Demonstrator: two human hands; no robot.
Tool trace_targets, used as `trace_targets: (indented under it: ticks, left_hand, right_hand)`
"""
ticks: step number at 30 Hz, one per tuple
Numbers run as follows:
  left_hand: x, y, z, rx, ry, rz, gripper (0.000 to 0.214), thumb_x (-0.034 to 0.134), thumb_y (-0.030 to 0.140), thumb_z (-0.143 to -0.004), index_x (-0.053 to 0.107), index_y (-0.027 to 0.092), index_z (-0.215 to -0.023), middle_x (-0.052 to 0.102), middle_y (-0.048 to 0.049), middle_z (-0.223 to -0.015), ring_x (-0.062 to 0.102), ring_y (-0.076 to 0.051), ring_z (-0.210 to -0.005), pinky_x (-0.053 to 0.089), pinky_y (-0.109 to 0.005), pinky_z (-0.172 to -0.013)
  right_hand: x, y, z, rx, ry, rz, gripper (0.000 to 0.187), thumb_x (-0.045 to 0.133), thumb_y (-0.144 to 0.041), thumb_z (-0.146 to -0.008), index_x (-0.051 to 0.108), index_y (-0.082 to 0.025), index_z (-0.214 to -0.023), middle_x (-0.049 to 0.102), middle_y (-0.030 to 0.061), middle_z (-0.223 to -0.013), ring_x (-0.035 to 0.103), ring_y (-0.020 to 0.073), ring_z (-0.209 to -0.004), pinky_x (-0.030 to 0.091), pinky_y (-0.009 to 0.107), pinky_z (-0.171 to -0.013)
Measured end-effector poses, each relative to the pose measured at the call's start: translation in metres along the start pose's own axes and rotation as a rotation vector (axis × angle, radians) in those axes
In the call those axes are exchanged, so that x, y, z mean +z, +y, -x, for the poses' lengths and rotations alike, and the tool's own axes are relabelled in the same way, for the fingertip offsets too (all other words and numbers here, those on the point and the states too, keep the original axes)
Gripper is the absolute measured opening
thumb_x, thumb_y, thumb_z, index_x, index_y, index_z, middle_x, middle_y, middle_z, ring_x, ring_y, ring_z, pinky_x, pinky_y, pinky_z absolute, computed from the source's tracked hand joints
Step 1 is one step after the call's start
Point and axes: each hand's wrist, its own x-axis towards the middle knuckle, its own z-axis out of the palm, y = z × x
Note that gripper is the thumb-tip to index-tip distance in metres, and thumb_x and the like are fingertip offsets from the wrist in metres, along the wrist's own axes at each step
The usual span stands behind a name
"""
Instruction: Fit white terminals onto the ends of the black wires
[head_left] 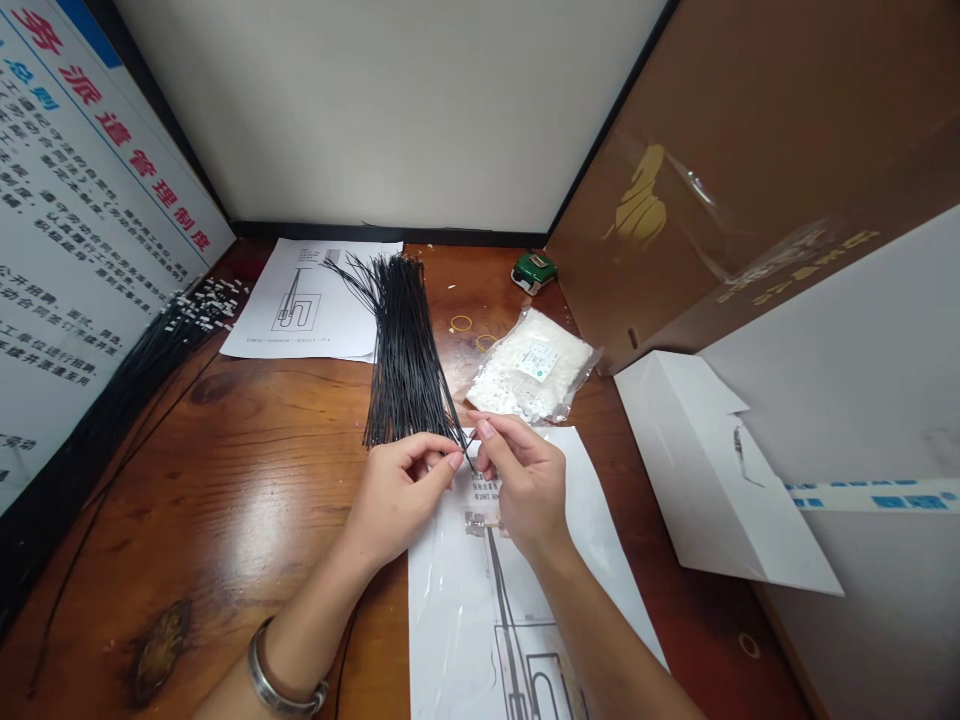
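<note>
Metal bangle (279,682) nearest my camera, on arm of left hand (401,492). Dark strand (472,437) lies between both hands, above printed sheet (450,610). Right hand (531,482) pinches it; left thumb and forefinger close together, I cannot tell on what. Just beyond: black wire bundle (405,350), bagged white pieces (506,365) beside it, green tape measure (534,270) farther back.

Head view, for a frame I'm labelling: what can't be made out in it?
In the head view:
What lies within the left hand and right hand: partly covered by them, too fine.
Print on the bag label: too small.
Lower sheet: partly behind the right forearm, cut off by the bottom edge.
Black strands at left: cut off by the left edge.
</note>
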Motion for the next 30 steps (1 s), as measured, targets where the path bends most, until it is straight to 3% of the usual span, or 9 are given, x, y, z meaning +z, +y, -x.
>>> trace_targets:
  ticks: [7,12,20,25,30]
  left_hand:
    - [-0.0015,0.001,0.0013,-0.005,-0.022,0.0,0.022,0.059,0.033,-0.084,0.07,0.014,-0.079,0.042,0.0043,-0.056,0.035,-0.01,-0.054,0.028,-0.023,-0.052]
    - [0.0001,0.0002,0.0003,-0.017,0.022,0.012,0.019,0.061,0.032,-0.082,0.068,0.015,-0.078,0.044,0.0048,-0.055,0.037,-0.01,-0.053,0.029,-0.023,-0.052]
    - [0.0,0.0001,0.0006,-0.02,0.02,0.015,0.02,0.061,0.034,-0.083,0.068,0.016,-0.078,0.043,0.005,-0.055,0.037,-0.01,-0.052,0.029,-0.023,-0.051]
    - [-0.0007,0.0011,0.0011,-0.032,0.003,0.081,0.025,0.061,0.036,-0.083,0.062,0.015,-0.072,0.054,0.0016,-0.061,0.046,-0.011,-0.057,0.035,-0.023,-0.055]
    - [-0.0005,0.0017,0.0004,-0.062,0.025,0.114,0.022,0.064,0.035,-0.081,0.061,0.014,-0.072,0.058,0.0006,-0.062,0.05,-0.011,-0.059,0.038,-0.023,-0.057]
  right_hand:
    - [0.0007,0.0005,0.0014,0.001,-0.07,-0.015,0.019,0.063,-0.034,-0.081,0.074,-0.019,-0.087,0.056,-0.0021,-0.06,0.047,0.0094,-0.049,0.041,0.025,-0.048]
    - [0.0017,0.0009,0.0018,0.055,-0.044,-0.03,0.022,0.069,-0.034,-0.077,0.072,-0.019,-0.093,0.062,-0.0003,-0.067,0.048,0.009,-0.05,0.043,0.025,-0.047]
    - [0.0028,0.0009,-0.0001,0.055,-0.02,-0.063,0.017,0.072,-0.034,-0.073,0.071,-0.018,-0.081,0.064,0.0007,-0.066,0.048,0.0084,-0.048,0.044,0.023,-0.045]
    - [0.0019,0.0025,0.0014,0.039,-0.105,-0.022,0.016,0.068,-0.034,-0.078,0.072,-0.019,-0.084,0.067,0.002,-0.074,0.049,0.0085,-0.049,0.045,0.024,-0.047]
    - [0.0019,0.0019,0.0024,0.04,-0.084,-0.044,0.016,0.068,-0.032,-0.078,0.073,-0.02,-0.087,0.066,0.0009,-0.07,0.049,0.0086,-0.05,0.043,0.024,-0.048]
